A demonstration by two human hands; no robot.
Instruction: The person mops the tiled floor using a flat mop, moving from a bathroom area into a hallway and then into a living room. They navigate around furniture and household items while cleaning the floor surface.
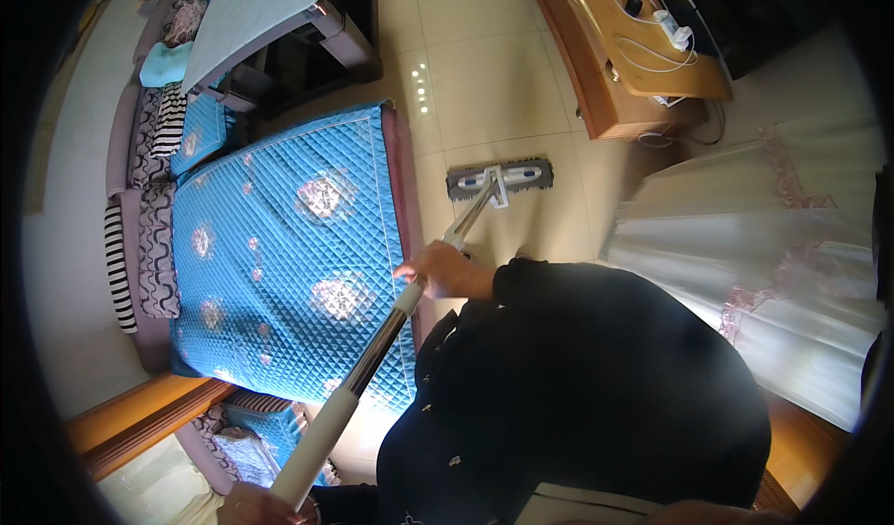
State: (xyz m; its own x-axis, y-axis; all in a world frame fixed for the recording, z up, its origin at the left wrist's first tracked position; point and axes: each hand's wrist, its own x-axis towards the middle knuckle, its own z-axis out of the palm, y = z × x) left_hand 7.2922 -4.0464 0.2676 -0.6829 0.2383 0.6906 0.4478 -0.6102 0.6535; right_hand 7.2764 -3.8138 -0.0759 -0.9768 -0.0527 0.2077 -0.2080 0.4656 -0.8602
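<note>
A flat mop with a grey fringed pad rests on the tiled floor. Its white and chrome handle slants from the pad down to the lower left corner of the view. Around the lower shaft, not far above the pad, my right hand is closed. My left hand grips the thick white grip near the handle's upper end and is partly cut off by the picture's rim. Both arms are in dark sleeves. Beneath the shaft, to the left, lies a blue quilted sofa cover.
A grey-topped table stands at the upper left, beside the sofa with striped cushions. At the upper right is a wooden cabinet with a power strip and cables on top. White curtains hang at the right.
</note>
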